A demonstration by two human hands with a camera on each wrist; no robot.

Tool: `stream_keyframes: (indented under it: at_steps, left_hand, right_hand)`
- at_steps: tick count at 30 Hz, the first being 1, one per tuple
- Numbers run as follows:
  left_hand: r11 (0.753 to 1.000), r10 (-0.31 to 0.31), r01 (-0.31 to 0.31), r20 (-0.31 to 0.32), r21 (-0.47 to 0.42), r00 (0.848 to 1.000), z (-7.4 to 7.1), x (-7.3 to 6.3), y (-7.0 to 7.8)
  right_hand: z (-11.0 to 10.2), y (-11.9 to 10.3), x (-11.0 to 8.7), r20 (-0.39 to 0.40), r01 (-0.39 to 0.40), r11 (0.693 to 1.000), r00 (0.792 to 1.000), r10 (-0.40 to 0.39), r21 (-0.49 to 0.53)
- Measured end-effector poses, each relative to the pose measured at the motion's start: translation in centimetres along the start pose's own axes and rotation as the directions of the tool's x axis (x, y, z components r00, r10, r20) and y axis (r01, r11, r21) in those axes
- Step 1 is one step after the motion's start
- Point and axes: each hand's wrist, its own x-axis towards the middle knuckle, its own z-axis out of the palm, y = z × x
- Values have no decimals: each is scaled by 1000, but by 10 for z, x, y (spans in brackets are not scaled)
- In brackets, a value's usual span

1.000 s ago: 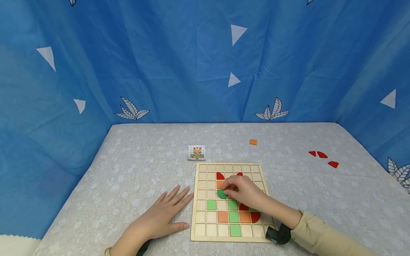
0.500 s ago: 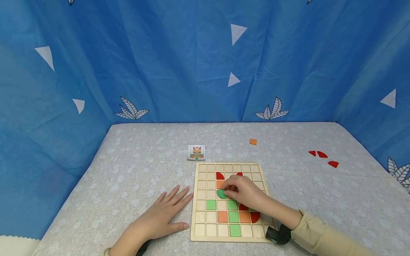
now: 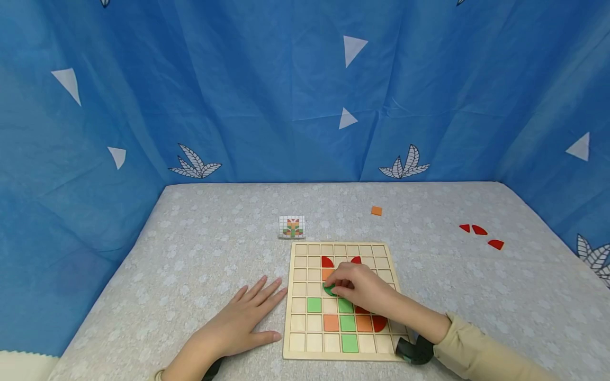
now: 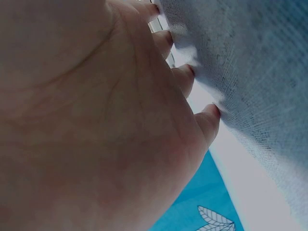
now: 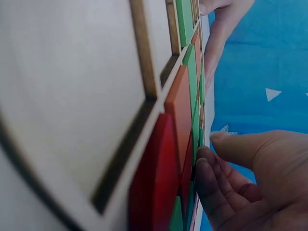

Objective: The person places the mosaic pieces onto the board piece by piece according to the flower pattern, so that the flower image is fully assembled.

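Observation:
A wooden grid board (image 3: 297, 352) lies on the table, part filled with coloured pieces. My right hand (image 3: 362, 286) reaches over its middle, index finger and thumb pinching a green quarter-circle piece (image 3: 328, 289) below an orange square (image 3: 327, 274). The fingers cover much of that piece. In the right wrist view the same hand (image 5: 260, 178) has its fingertips close to the board's surface, beyond a red piece (image 5: 156, 173) and an orange one (image 5: 179, 113). Flat on the cloth, just left of the board, rests my left hand (image 3: 238, 323), fingers spread and holding nothing.
Behind the board lies a small pattern card (image 3: 292, 227) with a coloured figure on a grid. An orange square tile (image 3: 376, 211) lies farther back. Several loose red pieces (image 3: 479, 230) lie at the right. A blue curtain (image 3: 267, 95) hangs behind the table.
My right index fingertip has shifted slightly left and forward, now covering more of the green quarter-circle piece. The left hand stays where it was.

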Motion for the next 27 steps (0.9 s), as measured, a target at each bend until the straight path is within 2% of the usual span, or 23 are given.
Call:
stream_keyframes:
  at_steps: [3, 7, 12, 17, 21, 24, 27]
  left_hand:
    - [1000, -2, 2, -1, 0, 1000, 0, 0, 0]
    - [1000, -1, 1, -6, 0, 1000, 0, -1, 0]
    - [1000, 3, -3, -11, 0, 1000, 0, -1, 0]
    - [1000, 3, -3, 1, -1, 1000, 2, 0, -1]
    - [1000, 4, -4, 9, 0, 1000, 2, 0, -1]
    - [1000, 4, -4, 9, -1, 1000, 2, 0, -1]
    - [1000, 3, -3, 9, -1, 1000, 1, 0, -1]
  right_hand:
    - [-1, 0, 0, 26, 42, 999, 999, -42, -10]
    - [-1, 0, 1, 34, 47, 998, 998, -46, -33]
    - [-1, -1, 1, 12, 24, 999, 1000, -23, -39]
    - [-7, -5, 0, -38, 28, 1000, 999, -28, 2]
    - [-22, -10, -1, -102, 31, 999, 994, -28, 32]
    - [-40, -8, -5, -153, -8, 1000, 988, 12, 27]
    - [-60, 3, -13, -224, -82, 997, 971, 77, -13]
